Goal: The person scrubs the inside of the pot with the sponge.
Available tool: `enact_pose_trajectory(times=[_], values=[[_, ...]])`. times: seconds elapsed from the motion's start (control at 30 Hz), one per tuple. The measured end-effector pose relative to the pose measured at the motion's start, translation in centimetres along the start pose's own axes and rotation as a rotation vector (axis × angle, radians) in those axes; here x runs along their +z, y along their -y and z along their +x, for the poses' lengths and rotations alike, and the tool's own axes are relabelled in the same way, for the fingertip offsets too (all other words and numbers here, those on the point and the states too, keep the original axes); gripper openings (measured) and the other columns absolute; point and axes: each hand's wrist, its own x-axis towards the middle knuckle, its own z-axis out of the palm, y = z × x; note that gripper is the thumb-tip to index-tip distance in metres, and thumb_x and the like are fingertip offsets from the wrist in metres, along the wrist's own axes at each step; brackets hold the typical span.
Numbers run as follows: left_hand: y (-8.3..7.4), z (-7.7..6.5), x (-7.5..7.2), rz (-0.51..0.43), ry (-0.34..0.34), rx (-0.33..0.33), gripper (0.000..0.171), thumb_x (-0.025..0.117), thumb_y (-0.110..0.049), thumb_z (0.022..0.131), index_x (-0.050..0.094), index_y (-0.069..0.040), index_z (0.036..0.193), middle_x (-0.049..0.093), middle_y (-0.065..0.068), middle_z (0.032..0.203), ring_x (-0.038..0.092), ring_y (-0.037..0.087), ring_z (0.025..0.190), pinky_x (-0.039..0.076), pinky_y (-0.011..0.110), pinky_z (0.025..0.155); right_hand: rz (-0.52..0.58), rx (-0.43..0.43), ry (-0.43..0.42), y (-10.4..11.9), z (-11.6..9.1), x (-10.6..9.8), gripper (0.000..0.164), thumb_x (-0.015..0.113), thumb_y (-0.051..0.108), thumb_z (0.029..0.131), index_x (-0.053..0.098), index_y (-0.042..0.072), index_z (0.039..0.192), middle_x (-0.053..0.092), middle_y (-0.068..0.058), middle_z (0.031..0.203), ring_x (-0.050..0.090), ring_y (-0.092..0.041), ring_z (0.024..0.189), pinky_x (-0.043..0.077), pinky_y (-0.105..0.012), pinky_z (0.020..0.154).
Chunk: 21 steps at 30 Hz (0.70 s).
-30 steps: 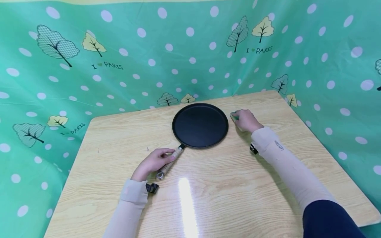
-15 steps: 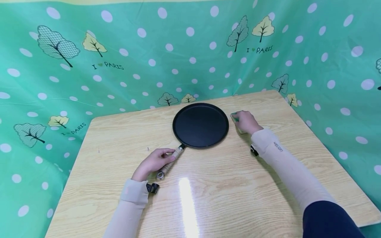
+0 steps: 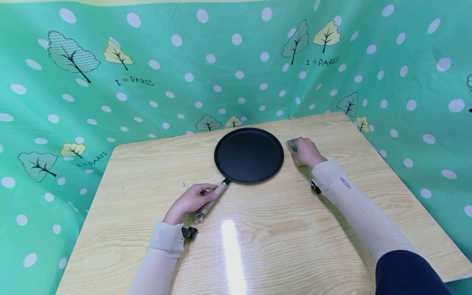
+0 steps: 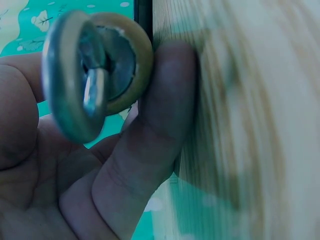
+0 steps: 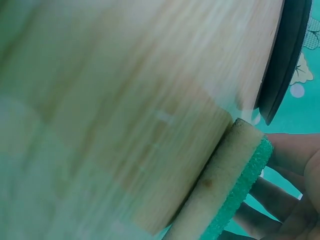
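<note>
A round black flat frying pan (image 3: 248,155) lies at the middle back of the table, its handle (image 3: 211,203) angled toward the front left. My left hand (image 3: 194,200) holds this handle, thumb on one side and fingers on the other. The left wrist view shows the metal hanging ring (image 4: 75,75) at the handle's end. To the right of the pan, my right hand (image 3: 306,151) grips a sponge (image 5: 215,182) from above. The sponge's pale side faces the wood and its green side faces my palm; my hand covers most of it in the head view.
The wooden table (image 3: 258,237) reaches to a green dotted curtain (image 3: 158,102) behind and at the sides. A bright strip of reflected light lies on the wood in front of the pan.
Since one second ago my right hand has shifted very slightly, and more of the sponge's pale near edge shows beneath it. The pan and my left hand keep their places.
</note>
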Motion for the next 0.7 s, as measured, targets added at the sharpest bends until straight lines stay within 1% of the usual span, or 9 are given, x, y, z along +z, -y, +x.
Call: enact_pose_trajectory(times=[0.23, 0.43, 0.53, 0.7], values=[[-0.02, -0.10, 0.08, -0.002, -0.005, -0.003, 0.041, 0.066, -0.018, 0.106, 0.063, 0.001, 0.143, 0.063, 0.009, 0.097, 0.056, 0.020, 0.084, 0.046, 0.034, 0.075, -0.003, 0.004, 0.004, 0.01, -0.08, 0.03, 0.049, 0.063, 0.000, 0.102, 0.054, -0.001, 0.150, 0.043, -0.031, 0.157, 0.037, -0.055, 0.145, 0.033, -0.062, 0.118], [-0.03, -0.06, 0.15, 0.003, -0.001, -0.001, 0.041, 0.066, -0.018, 0.106, 0.063, 0.001, 0.143, 0.061, 0.009, 0.098, 0.054, 0.021, 0.086, 0.045, 0.034, 0.076, 0.009, 0.016, 0.016, -0.22, -0.21, 0.26, 0.049, 0.063, 0.001, 0.103, 0.053, -0.001, 0.151, 0.042, -0.030, 0.159, 0.036, -0.055, 0.145, 0.034, -0.062, 0.117], [-0.03, 0.02, 0.00, -0.002, 0.001, 0.007, 0.042, 0.066, -0.018, 0.106, 0.063, 0.001, 0.143, 0.060, 0.009, 0.097, 0.053, 0.021, 0.085, 0.045, 0.035, 0.075, 0.008, 0.015, 0.019, -0.17, -0.17, 0.11, 0.050, 0.063, 0.001, 0.102, 0.053, -0.001, 0.151, 0.040, -0.031, 0.159, 0.035, -0.055, 0.145, 0.033, -0.062, 0.117], [0.07, 0.02, 0.00, -0.012, -0.003, -0.002, 0.042, 0.067, -0.018, 0.106, 0.063, 0.001, 0.143, 0.060, 0.009, 0.097, 0.053, 0.021, 0.085, 0.045, 0.035, 0.075, 0.010, 0.018, 0.024, -0.09, -0.01, -0.03, 0.051, 0.064, 0.002, 0.102, 0.052, -0.001, 0.151, 0.040, -0.031, 0.160, 0.033, -0.056, 0.146, 0.031, -0.063, 0.118]])
